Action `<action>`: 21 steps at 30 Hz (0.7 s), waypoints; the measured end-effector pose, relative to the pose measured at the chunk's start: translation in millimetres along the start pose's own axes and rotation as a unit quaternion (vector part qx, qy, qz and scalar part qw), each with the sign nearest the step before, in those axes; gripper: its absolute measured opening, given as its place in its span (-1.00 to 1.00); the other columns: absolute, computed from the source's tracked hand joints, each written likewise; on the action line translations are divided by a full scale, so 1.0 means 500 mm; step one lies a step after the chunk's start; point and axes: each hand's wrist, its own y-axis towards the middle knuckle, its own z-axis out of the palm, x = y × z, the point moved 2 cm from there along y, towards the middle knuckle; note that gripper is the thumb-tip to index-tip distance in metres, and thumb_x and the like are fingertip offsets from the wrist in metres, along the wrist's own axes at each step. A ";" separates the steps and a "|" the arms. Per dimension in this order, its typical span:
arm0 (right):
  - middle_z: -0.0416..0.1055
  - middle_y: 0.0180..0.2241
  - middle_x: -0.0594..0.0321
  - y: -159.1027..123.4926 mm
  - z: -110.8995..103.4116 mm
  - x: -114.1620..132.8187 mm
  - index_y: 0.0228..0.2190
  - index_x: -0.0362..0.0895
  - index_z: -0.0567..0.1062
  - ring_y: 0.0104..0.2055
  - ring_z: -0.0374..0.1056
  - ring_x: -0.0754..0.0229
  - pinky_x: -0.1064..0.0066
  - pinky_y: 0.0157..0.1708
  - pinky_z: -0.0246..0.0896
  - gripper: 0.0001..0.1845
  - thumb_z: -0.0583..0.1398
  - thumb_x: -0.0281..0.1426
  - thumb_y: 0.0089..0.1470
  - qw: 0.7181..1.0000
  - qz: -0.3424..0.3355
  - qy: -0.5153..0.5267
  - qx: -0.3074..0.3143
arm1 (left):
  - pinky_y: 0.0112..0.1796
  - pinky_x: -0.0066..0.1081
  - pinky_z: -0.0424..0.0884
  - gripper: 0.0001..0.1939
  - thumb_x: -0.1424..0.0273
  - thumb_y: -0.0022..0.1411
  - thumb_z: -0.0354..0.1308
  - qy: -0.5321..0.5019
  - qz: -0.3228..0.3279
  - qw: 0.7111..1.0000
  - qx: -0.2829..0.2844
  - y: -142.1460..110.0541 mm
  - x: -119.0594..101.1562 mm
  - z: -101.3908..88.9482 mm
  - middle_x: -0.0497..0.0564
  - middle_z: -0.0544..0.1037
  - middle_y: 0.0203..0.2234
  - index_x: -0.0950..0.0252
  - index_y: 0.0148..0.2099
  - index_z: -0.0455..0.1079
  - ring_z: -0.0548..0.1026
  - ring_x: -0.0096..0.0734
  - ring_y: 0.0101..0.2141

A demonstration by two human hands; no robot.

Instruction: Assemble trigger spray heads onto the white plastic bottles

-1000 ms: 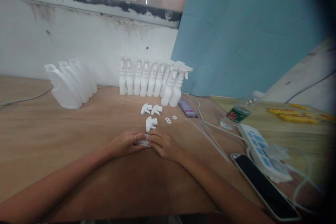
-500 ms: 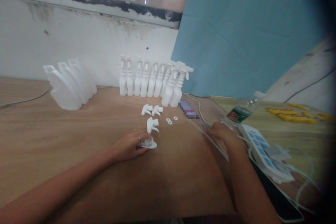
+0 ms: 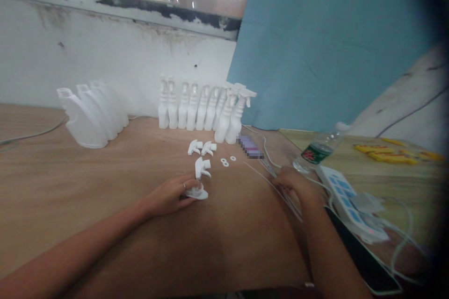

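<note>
My left hand [image 3: 175, 194] closes round a white trigger spray head [image 3: 200, 192] on the wooden table, its fingers partly covering it. Just beyond stands another spray head [image 3: 202, 168], with two more spray heads [image 3: 209, 147] behind it. Small white ring washers [image 3: 224, 162] lie to the right of these. On the right side, my right hand [image 3: 293, 183] is closed, fingertips pinched on a thin clear plastic tube [image 3: 259, 174]. More clear tubes run under and beside the fingers, by a blurred purple packet [image 3: 250, 146].
White spray bottles [image 3: 192, 114] stand in a row by the wall, some with trigger heads on. Translucent bottles [image 3: 87, 126] stand at left. To the right are a water bottle [image 3: 317, 153], a power strip [image 3: 345, 201] with cables, a dark flat device [image 3: 365, 250] and yellow packets [image 3: 393, 155].
My right hand has drawn slightly back toward me, and one clear tube now lies apart from the others, shifted left. My left hand stays on the spray head.
</note>
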 end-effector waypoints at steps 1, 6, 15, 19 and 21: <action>0.41 -0.68 0.12 -0.001 -0.003 0.000 -0.77 -0.19 0.38 -0.47 0.46 0.06 0.47 -0.56 0.21 -0.80 0.23 -0.58 -0.26 1.000 0.005 0.006 -0.002 | -0.19 -0.40 0.32 -0.73 0.38 0.25 0.08 -0.001 0.002 1.000 0.000 0.000 0.000 -0.001 0.03 0.46 -0.17 0.20 0.00 0.26 0.44 -0.32 -0.20; 0.43 -0.69 0.10 -0.015 -0.011 0.001 -0.79 -0.18 0.33 -0.59 0.43 0.12 0.47 -0.63 0.26 -0.71 0.26 -0.52 -0.18 0.996 0.040 0.063 0.044 | -0.17 -0.38 0.32 -0.71 0.38 0.23 0.10 -0.006 -0.007 1.000 0.007 0.001 0.001 -0.001 0.04 0.46 -0.15 0.19 0.01 0.25 0.44 -0.30 -0.18; 0.49 -0.61 0.02 -0.036 -0.014 0.019 -0.66 -0.25 0.44 -0.65 0.43 0.20 0.48 -0.63 0.30 -0.57 0.13 -0.26 0.15 0.973 0.006 0.197 0.124 | -0.15 -0.37 0.32 -0.70 0.40 0.22 0.11 -0.011 -0.006 1.000 0.012 0.004 -0.004 -0.006 0.06 0.45 -0.13 0.19 0.02 0.25 0.43 -0.28 -0.16; 0.48 -0.62 0.06 -0.016 -0.016 0.016 -0.63 -0.23 0.43 -0.67 0.40 0.24 0.51 -0.66 0.25 -0.56 0.09 -0.27 0.19 0.981 -0.005 0.185 0.056 | -0.15 -0.37 0.33 -0.69 0.42 0.21 0.12 -0.007 -0.007 1.000 0.008 0.003 -0.003 -0.006 0.05 0.45 -0.13 0.19 0.01 0.25 0.43 -0.28 -0.16; 0.47 -0.64 0.06 -0.002 -0.011 0.014 -0.67 -0.22 0.40 -0.69 0.37 0.26 0.53 -0.69 0.19 -0.54 0.07 -0.30 0.20 0.986 -0.005 0.164 0.017 | -0.15 -0.37 0.33 -0.70 0.41 0.22 0.11 -0.005 -0.008 1.000 0.008 0.003 -0.003 -0.005 0.05 0.46 -0.14 0.19 0.01 0.25 0.43 -0.28 -0.17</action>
